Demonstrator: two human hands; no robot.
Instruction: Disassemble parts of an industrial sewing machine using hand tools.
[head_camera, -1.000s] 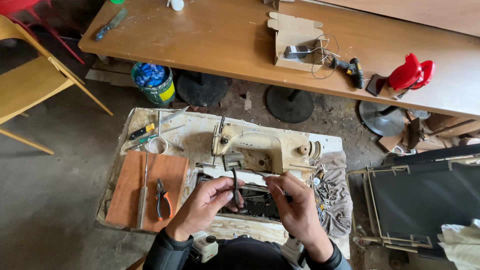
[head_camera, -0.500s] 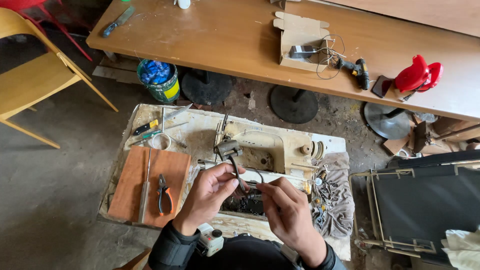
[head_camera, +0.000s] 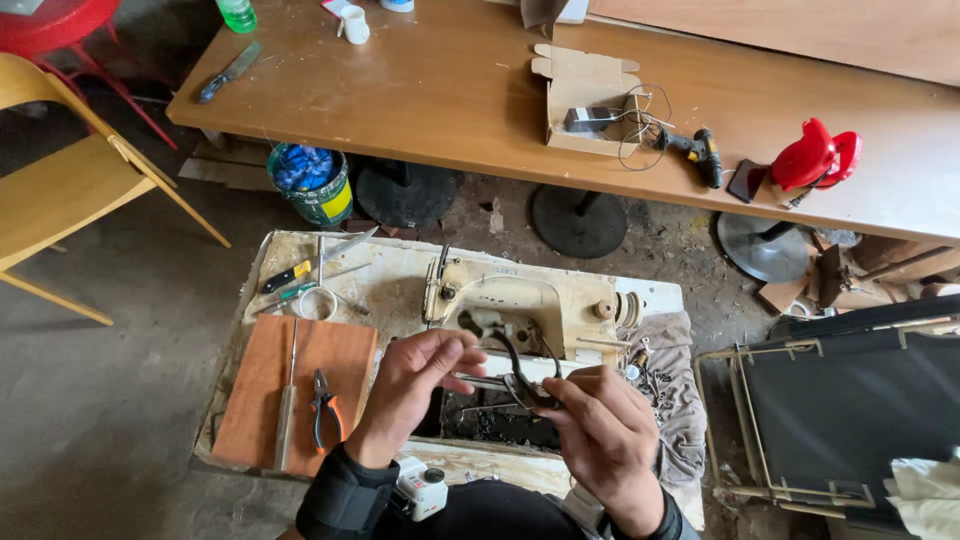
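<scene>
Since a moment ago your hands have lifted a dark curved metal part (head_camera: 522, 372) clear above the sewing machine (head_camera: 520, 310) on the table (head_camera: 400, 262). Your left hand (head_camera: 415, 385) pinches its thin rod end; your right hand (head_camera: 600, 435) clenches its curved end. Beyond the table's far-left corner, a green bucket (head_camera: 322, 200) holds blue rags (head_camera: 302, 167).

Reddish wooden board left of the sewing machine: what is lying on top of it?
On the wooden board lie orange-handled pliers and a long thin tool. The left hand covers its right corner, so nothing can be told there.
</scene>
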